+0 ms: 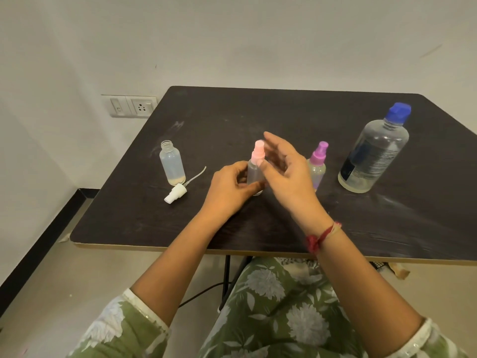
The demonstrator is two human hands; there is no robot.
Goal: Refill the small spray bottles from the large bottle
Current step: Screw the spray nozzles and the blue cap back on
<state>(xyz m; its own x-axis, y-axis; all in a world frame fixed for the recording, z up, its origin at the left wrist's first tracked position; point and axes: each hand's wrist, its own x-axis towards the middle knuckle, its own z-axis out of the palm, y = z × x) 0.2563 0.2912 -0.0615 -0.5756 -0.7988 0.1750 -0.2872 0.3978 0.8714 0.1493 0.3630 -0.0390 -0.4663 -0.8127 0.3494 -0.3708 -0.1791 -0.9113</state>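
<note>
Mid-bench (258, 112), my left hand (229, 188) grips the pink-capped spray bottle (255, 174); my right hand (286, 171) hovers beside its cap, fingers spread. My worry: a careless sweep topples the purple-capped bottle (318, 161) just behind.

Small spray bottles: three stood there, namely an uncapped bottle (172, 164), a pink-topped bottle (254, 174) and a purple-topped bottle (317, 161).
Large bottle (374, 156): one, blue-capped.
Loose spray head (176, 193): one, white.
Hands: two, the left hand (229, 193) and the right hand (290, 174).
Bench (258, 112): one.
</note>
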